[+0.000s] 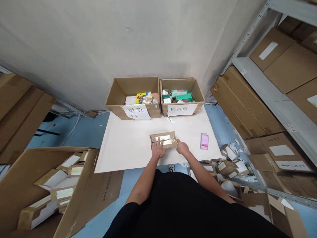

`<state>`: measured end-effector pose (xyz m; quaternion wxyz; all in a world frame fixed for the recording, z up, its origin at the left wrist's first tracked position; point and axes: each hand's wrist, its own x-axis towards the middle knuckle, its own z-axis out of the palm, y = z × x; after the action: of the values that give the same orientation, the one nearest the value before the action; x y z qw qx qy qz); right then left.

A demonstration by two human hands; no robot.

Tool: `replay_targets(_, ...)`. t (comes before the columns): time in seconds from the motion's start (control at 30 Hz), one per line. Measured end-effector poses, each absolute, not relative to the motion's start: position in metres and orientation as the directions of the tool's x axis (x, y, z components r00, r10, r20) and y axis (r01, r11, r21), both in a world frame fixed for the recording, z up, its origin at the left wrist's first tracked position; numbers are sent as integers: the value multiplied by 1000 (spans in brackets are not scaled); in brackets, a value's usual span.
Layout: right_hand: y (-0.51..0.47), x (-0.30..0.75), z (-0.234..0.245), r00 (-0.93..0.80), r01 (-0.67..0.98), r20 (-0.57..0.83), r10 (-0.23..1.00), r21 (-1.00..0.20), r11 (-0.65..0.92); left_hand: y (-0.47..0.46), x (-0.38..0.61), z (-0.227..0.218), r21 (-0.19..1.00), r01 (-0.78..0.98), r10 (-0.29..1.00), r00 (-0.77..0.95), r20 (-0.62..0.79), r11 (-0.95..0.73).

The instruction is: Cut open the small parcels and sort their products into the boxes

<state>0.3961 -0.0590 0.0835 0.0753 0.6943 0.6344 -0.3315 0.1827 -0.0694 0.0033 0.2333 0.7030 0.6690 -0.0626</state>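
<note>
Small taped cardboard box [168, 138] on white desk [121, 142], directly beneath spread left grip [158, 149], right end at curled right grip [182, 147], whether pinching anything impossible to tell, left carton [156, 111] and right carton [164, 110] behind.

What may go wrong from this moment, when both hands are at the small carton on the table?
The small carton might slip or dent, since the left hand rests on its top while the right hand is at its end. The pink item lies near the right edge of the table, so a wide sweep of the right hand might push it off.
</note>
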Motion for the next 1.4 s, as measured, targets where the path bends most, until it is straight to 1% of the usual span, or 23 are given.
replay_targets(0.13, -61, 400, 87, -32, 941, -558, 829, -296, -163, -69, 183, 3, 247, 969, 907, 103, -408, 1)
replay_targets(0.3, -80, 414, 81, -31, 928, -569, 822, -321, -188, -70, 182, 3, 249, 968, 910, 118, -398, -17)
replay_targets(0.47, -82, 430, 81, 5, 896, -467, 884, -391, -211, -70, 180, 5, 245, 969, 910, 138, -390, -42)
replay_targets(0.53, -78, 429, 78, 5, 867, -419, 908, -451, -213, -71, 179, 5, 243, 969, 914, 141, -380, -49)
replay_targets(0.6, -76, 424, 70, 53, 788, -399, 916, -547, -284, -72, 179, 5, 245, 968, 915, 144, -378, -51)
replay_targets(0.63, -76, 422, 63, 111, 717, -409, 906, -598, -358, -72, 180, 4, 241, 970, 917, 132, -377, -40)
replay_targets(0.7, -81, 419, 46, 255, 507, -474, 843, -676, -534, -73, 184, 3, 221, 975, 927, 52, -371, 33)
replay_targets(0.77, -87, 421, 26, 351, 302, -549, 759, -700, -646, -73, 190, 3, 189, 970, 925, -76, -373, 156)
replay_targets(0.83, -90, 428, 8, 370, 203, -579, 727, -713, -671, -72, 195, 6, 162, 955, 903, -167, -397, 248)
replay_targets(0.93, -84, 446, -9, 356, 198, -550, 755, -745, -637, -65, 192, 14, 160, 951, 899, -183, -399, 265)
replay_targets(1.0, -72, 459, -14, 388, 232, -522, 759, -742, -629, -59, 180, 22, 175, 957, 929, -166, -330, 233)
replay_targets(1.07, -60, 467, -15, 440, 272, -506, 742, -712, -647, -52, 163, 28, 179, 967, 958, -134, -253, 183)
replay_targets(1.13, -52, 466, -13, 468, 303, -494, 733, -689, -658, -47, 144, 32, 172, 975, 966, -98, -241, 142)
replay_targets(1.2, -52, 451, -9, 424, 378, -447, 788, -703, -602, -43, 130, 34, 159, 979, 957, -76, -280, 125)
replay_targets(1.23, -55, 438, -7, 362, 439, -404, 840, -721, -536, -42, 127, 34, 150, 981, 951, -72, -299, 121)
replay_targets(1.3, -65, 405, -1, 149, 572, -300, 942, -751, -329, -40, 128, 34, 120, 986, 946, -77, -314, 120)
replay_targets(1.33, -70, 388, 2, 16, 619, -261, 965, -756, -214, -41, 131, 34, 100, 987, 947, -86, -310, 123)
replay_targets(1.37, -75, 371, 5, -102, 656, -245, 964, -745, -120, -41, 135, 33, 79, 989, 948, -99, -303, 128)
replay_targets(1.4, -79, 357, 7, -197, 689, -258, 946, -723, -54, -43, 141, 33, 57, 989, 949, -110, -294, 133)
